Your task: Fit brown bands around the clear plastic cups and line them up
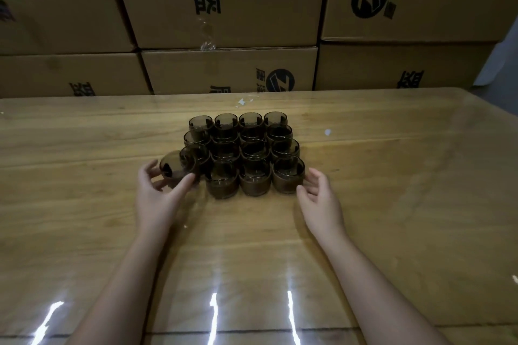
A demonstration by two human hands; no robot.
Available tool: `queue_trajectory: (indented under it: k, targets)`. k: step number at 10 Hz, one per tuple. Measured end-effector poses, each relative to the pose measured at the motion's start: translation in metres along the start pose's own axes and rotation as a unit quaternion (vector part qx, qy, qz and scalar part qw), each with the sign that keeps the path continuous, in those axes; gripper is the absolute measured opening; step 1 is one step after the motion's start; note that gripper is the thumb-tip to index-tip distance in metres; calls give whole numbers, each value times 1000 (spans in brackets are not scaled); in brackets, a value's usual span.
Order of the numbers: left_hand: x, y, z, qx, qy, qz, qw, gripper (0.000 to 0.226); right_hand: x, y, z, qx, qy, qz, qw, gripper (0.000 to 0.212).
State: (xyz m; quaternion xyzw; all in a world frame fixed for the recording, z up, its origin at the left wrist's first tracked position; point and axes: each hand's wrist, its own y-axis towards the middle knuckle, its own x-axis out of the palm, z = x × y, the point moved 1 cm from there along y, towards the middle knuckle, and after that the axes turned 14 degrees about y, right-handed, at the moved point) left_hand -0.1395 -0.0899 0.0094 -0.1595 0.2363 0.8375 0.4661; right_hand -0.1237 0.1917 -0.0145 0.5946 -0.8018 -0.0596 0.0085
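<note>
A tilted cup (172, 166), clear with a dark band, sits in the left hand (157, 193), held between the thumb below and the curled fingers at its left side, its mouth turned toward the camera, at the front-left corner of the block. The other cups (244, 154) stand upright and packed rim to rim in rows on the desk (392, 176), four across at the back and three in the front row, each wearing one of the brown bands (255, 187) round its lower wall. The tilted cup overlaps the end cup of the row behind it, so the two are touching or very nearly so. The right hand (319, 196) is released, palm turned inward and fingers loosely spread, just beside the front-right cup (288, 176); whether the fingertips touch it cannot be told. Both bare forearms reach in from the bottom of the view. Broad stretches of wood lie to the left and right of the block and between it and the person. Behind the block a few white scraps (242, 102) lie near the far edge, and a white fleck (327, 131) lies to the right. The desk is pale, grained and glossy, with streaks of light (213, 314) reflected near the person; its far right corner is rounded. Stacked cardboard boxes (252, 8) with dark printed characters and round logos wall off the whole far side.
</note>
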Motion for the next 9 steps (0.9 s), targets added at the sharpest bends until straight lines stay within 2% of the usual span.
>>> queue_trajectory:
  k: [1, 2, 5, 7, 8, 9]
  targets:
    - [7, 1, -16, 10, 103, -37, 994, 72, 1, 1, 1, 3, -25, -2, 1000, 43]
    - [7, 6, -23, 33, 139, -53, 988, 75, 1, 3, 2, 10, -23, 10, 1000, 40]
    - [-6, 13, -28, 46, 104, -161, 980, 74, -1, 5, 2, 15, -49, 17, 999, 36]
    - [-6, 9, -28, 67, 105, -137, 983, 63, -1, 4, 0, 11, -63, 18, 998, 36]
    - [-7, 4, -23, 58, 110, -137, 983, 66, -2, 3, -1, 7, -60, 19, 998, 36]
    - [-8, -12, -6, 59, 168, -130, 975, 84, -3, 1, -4, 8, -32, 54, 998, 33]
